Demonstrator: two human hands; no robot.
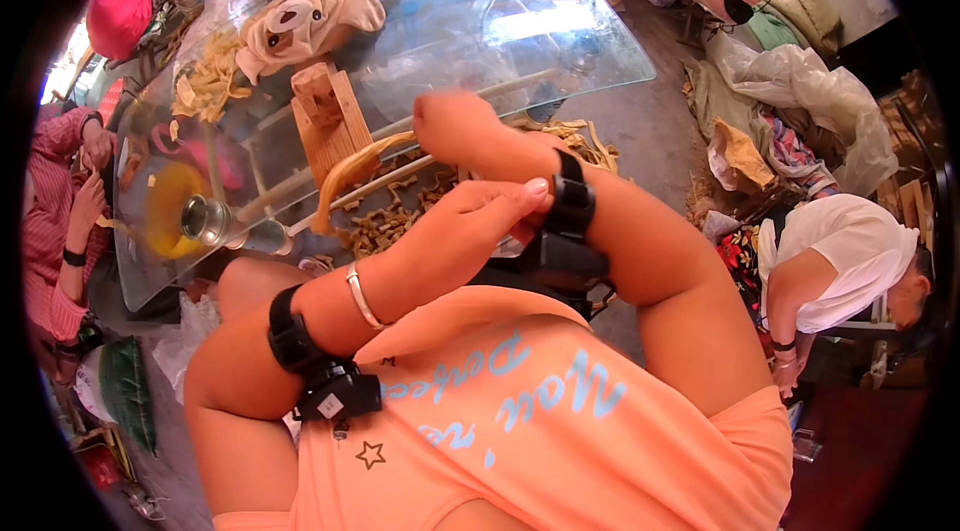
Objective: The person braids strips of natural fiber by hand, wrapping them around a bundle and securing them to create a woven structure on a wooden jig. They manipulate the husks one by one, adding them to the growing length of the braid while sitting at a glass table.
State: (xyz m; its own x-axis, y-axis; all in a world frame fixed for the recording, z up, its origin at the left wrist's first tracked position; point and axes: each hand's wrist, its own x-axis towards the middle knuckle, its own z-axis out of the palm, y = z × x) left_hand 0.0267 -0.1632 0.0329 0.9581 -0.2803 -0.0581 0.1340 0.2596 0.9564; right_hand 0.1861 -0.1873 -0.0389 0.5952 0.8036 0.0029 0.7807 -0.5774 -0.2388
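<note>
Here's the left hand (pixel 485 211), thumb pressed to the smooth black strap (pixel 572 196) around the right wrist; its other fingers are mostly hidden, so I can't tell how tight that grip is. A boxy, hard black module (pixel 565 261) sits just below the strap. The right hand (pixel 465 131) is curled, knuckles smeared by blur, and whether that grip is closed around anything I can't tell. At its 8 o'clock, a long yellow strip (pixel 348 171), ribbed and bowed, runs right up to the hand. Over at 9 o'clock, a chunky wooden block (pixel 318 96) on a pale, grained plank (pixel 335 141). Down at 7, a tangle of curly, dry-looking pieces (pixel 400 216). The tabletop (pixel 450 41) is clear glass, glossy, glare streaking it at 1 o'clock. Up at 10, a soft cream cloth with a dog's face (pixel 310 26); a heap of pale yellow strips (pixel 210 76) lies just beyond. At 8, a round, shiny glass jar (pixel 205 219). And far out at 3, crumpled translucent plastic (pixel 860 111).
</note>
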